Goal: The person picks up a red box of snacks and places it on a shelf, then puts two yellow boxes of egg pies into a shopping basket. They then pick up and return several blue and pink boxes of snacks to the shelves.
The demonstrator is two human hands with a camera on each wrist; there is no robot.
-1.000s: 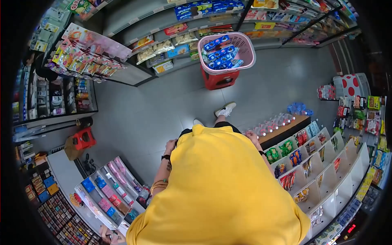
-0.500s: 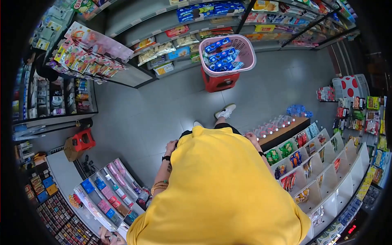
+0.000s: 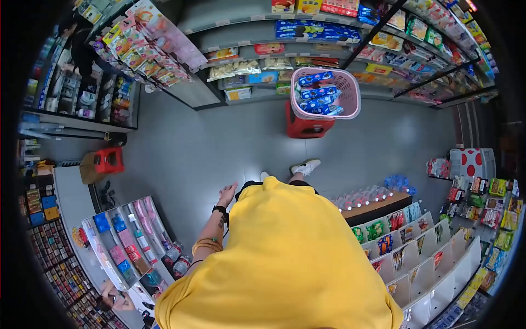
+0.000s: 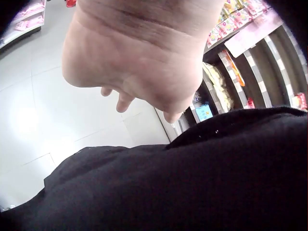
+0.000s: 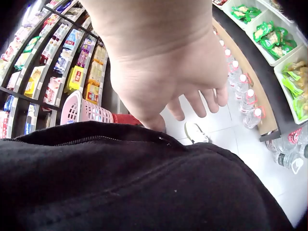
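Note:
My left hand (image 3: pixel 227 194) hangs beside my left hip with its fingers loose and nothing in it. The left wrist view shows the same palm (image 4: pixel 134 67) beside the black trousers (image 4: pixel 192 187). My right hand (image 5: pixel 168 79) hangs by the other hip, fingers loosely spread and holding nothing; the yellow shirt (image 3: pixel 279 252) hides it in the head view. Ahead, a pink basket (image 3: pixel 355 101) filled with blue snack packs (image 3: pixel 320 94) stands on a red stool (image 3: pixel 309 129), apart from both hands.
Snack shelves (image 3: pixel 241 41) run behind the basket. To my right are plastic bottles (image 3: pixel 361 197) on a low ledge and a white compartment rack (image 3: pixel 427 263) of packets. A display rack (image 3: pixel 129 241) stands on the left counter, with another red stool (image 3: pixel 109 160) beyond it.
The view has shifted, so the basket and shelves sit lower and farther right. My left hand has swung slightly away from the hip, and my right hand has gone behind the shirt.

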